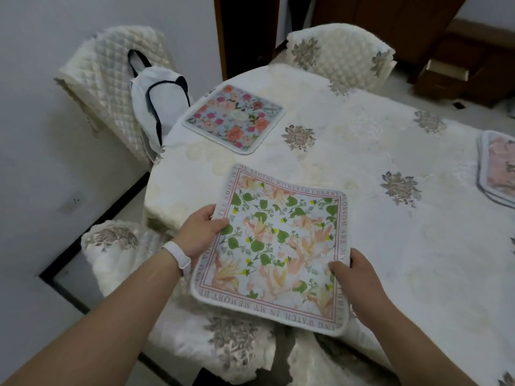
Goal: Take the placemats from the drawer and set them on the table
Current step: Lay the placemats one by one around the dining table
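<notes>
A square placemat with green leaves, peach flowers and a lettered border is held over the near edge of the table, its far edge curled up. My left hand grips its left edge, thumb on top. My right hand grips its right edge, thumb on top. A second placemat with pink and red roses on blue lies flat at the table's far left. At the right edge of the frame a stack of pinkish placemats rests on the table, partly cut off.
The table wears a cream cloth with grey embroidered flowers. Quilted covered chairs stand at the far left, far side and just below the held mat. A white bag with dark straps sits on the left chair. Brown drawers stand at the back right.
</notes>
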`<state>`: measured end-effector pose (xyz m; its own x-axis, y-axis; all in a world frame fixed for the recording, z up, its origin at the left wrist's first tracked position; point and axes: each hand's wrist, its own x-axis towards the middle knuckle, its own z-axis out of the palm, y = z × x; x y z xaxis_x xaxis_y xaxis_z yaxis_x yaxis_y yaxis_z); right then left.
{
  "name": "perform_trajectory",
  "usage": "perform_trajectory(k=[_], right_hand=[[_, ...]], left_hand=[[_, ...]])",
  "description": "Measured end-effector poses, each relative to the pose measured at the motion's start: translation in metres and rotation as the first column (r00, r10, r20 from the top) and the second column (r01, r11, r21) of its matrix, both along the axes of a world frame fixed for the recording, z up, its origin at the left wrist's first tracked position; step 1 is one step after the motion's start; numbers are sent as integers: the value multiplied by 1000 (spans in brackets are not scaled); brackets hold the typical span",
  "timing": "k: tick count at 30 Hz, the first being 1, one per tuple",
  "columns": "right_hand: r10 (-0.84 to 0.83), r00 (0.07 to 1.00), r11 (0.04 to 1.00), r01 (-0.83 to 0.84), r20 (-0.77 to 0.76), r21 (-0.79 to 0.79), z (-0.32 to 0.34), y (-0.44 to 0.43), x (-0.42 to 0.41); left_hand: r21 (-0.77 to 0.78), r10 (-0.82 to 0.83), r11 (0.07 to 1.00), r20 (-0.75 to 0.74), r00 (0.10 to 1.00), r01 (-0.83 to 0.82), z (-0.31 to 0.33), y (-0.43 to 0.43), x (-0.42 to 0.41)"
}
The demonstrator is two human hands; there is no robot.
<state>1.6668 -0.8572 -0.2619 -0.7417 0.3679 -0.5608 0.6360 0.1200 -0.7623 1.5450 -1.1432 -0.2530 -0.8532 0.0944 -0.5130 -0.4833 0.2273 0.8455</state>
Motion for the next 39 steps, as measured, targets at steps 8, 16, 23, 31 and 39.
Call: perform_trajectory(k=[8,16,23,31,39], right_hand=[[-114,992,989,109,51,100,-18,-68,-64],[-179,979,982,172,100,77,-53,-85,-111],[-227,963,973,218,147,75,-73,-88,-117],[-332,939,930,311,86,196,-80,-85,-115],[324,942,601,-277,89,750,-109,-100,-127]], left_hand=[[-43,-136,990,32,990,137,-30,-36,-88],[-177,-268,945,58,962,274,-67,-39,-159],[-377,-399,844,33,916,381,-88,-38,-188],[-561,-384,777,-61,921,286,-94,-41,-186],[-851,-857,360,-140,497,382,-131,-24,-173]])
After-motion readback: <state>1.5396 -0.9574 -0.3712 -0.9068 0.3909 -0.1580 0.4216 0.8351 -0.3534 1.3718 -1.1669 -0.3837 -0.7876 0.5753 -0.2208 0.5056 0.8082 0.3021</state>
